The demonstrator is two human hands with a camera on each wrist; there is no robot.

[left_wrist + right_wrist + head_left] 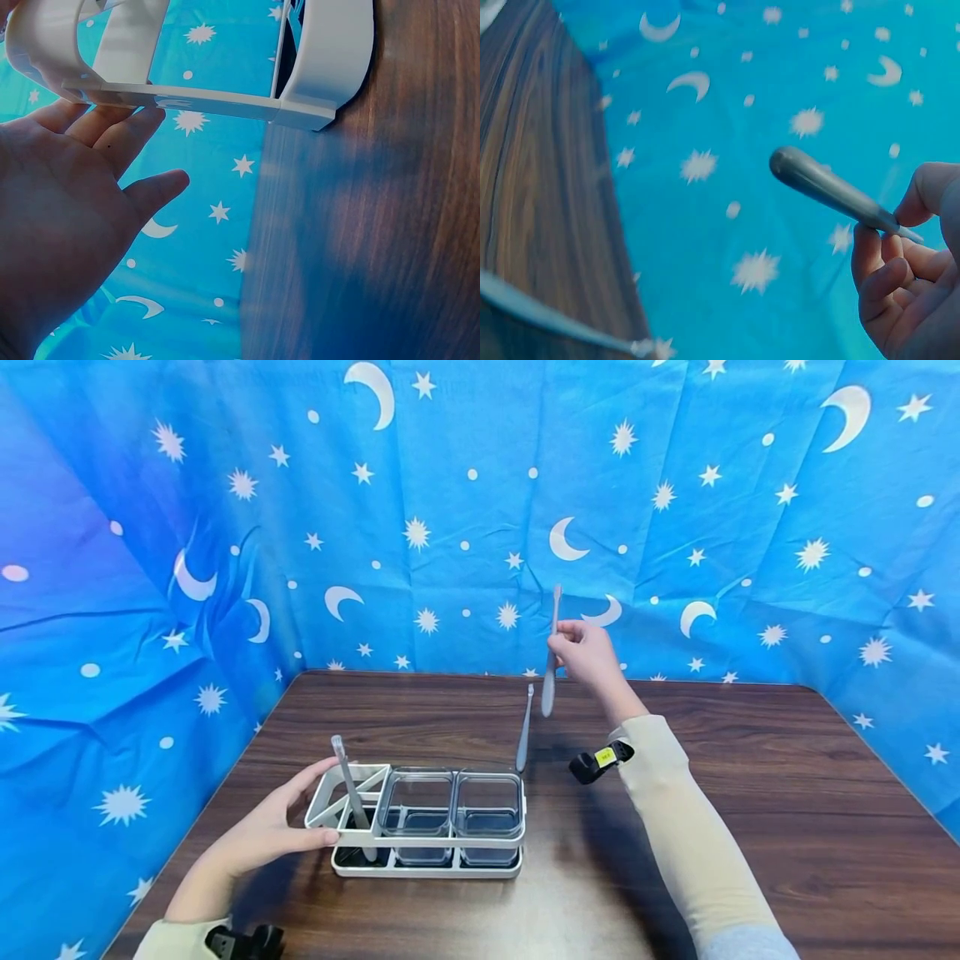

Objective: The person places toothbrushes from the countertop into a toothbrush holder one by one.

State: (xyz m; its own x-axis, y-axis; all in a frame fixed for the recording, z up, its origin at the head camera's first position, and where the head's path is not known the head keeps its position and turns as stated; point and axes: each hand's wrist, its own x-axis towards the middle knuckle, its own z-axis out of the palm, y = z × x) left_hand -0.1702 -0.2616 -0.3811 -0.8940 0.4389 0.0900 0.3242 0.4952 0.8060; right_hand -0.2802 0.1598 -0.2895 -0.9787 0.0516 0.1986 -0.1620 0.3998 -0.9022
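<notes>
My left hand point(262, 831) grips the left end of a white toothbrush holder point(450, 841), thumb at its front and fingers at the far side. In the left wrist view several fingertips point(154, 116) meet the holder's rim point(217, 105). A toothbrush point(352, 789) stands tilted in a left compartment of it. Above the far part of the table, my right hand point(588, 656) pinches a grey toothbrush point(549, 689) by its thin neck, head up and thick handle end down. Another grey-blue toothbrush point(524, 731) shows just beyond the holder's back right corner.
Two clear square cups point(415, 802) sit side by side in the holder's middle and right places. The dark wooden table point(750, 793) meets a blue cloth point(465, 510) with moons and stars at its back and sides.
</notes>
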